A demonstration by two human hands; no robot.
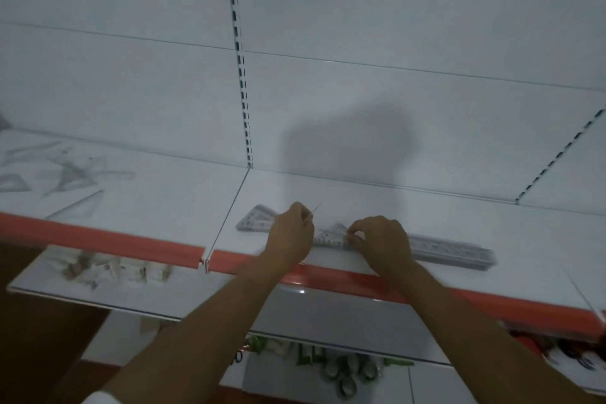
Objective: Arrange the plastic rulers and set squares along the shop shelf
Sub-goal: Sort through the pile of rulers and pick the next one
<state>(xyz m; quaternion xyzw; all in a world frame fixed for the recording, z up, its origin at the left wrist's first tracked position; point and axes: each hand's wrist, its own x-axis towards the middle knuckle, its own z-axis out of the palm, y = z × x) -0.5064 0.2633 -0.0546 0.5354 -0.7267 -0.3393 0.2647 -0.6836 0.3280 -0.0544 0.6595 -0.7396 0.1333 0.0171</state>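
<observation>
1. Rulers of clear plastic (pixel 449 251) lay in a stack along the front of the white metal shelf (pixel 360 200), just behind its orange edge strip (pixel 459 300) and right of the shelf joint.
2. One clear plastic set square (pixel 257 222) lay flat to the left of the stack, and a second, smaller one (pixel 331 233) sat between the two hands.
3. The right hand (pixel 382 241) rested on the left end of the rulers, its fingers curled and pinching that end.
4. The left hand (pixel 290 233) had its fingers curled around something thin; I could not tell what, as the frame was blurred.
5. Far to the left, on the next shelf section, more clear set squares and rulers (pixel 65 170) lay scattered.
6. A lower shelf (pixel 39 293) held small whitish packets (pixel 114 269).
</observation>
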